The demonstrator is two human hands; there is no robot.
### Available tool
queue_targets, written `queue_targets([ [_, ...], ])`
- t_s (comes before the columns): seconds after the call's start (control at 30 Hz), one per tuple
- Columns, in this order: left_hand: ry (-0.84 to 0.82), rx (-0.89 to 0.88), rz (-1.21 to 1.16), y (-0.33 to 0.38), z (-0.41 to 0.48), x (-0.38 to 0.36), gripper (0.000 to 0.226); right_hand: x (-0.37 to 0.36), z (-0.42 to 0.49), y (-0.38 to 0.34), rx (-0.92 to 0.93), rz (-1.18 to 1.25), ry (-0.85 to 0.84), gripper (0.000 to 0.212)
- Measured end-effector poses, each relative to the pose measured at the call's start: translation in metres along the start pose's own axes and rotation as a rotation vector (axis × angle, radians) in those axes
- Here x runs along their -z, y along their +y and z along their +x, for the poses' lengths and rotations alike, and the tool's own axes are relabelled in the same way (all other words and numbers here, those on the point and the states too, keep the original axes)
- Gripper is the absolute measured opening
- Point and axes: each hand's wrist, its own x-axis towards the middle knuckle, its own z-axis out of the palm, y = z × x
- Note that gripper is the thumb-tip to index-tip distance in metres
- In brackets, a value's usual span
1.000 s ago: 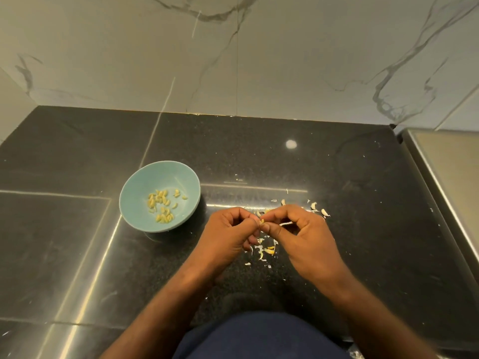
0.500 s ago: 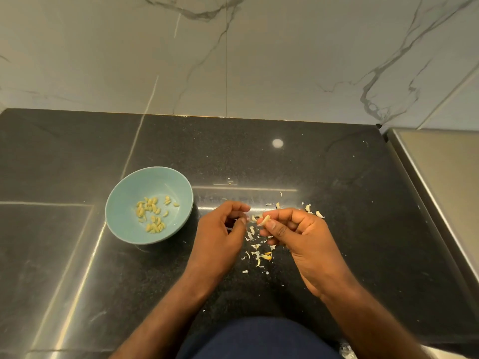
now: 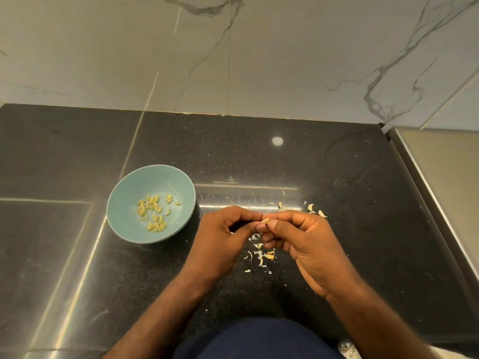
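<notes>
Fingertips meet low over the black counter. Your right hand pinches a small pale clove between thumb and forefinger, and your left hand has thumb and forefinger curled onto its other end. The clove sits right between the two hands, just above the scatter of peel scraps.

It looks like you're skinning this one. Let the right hand do the holding and the left do the stripping. Catch the skin with a nail and draw it away from the clove rather than squeezing harder, because a piece this small will likely shoot out under pressure. Work directly over the scraps so the mess stays in one patch.

Now the room. The teal bowl, with its bare yellowish pieces, stands near your left hand but not touching it, so the drop-off is a short carry leftward. A few loose pieces lie just beyond your right knuckles, so mind them. The steel ledge on the right and the marble wall behind are well apart from you. The counter's front edge runs close under your forearms, so a fumbled clove could roll off toward you.
</notes>
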Motion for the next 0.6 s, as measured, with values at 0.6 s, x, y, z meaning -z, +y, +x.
queue_targets([
  [0.6,0.114,-0.048,-0.041,0.007,-0.009,-0.01,0.021,-0.008,0.001,-0.006,-0.033,0.074,0.044,0.013],
])
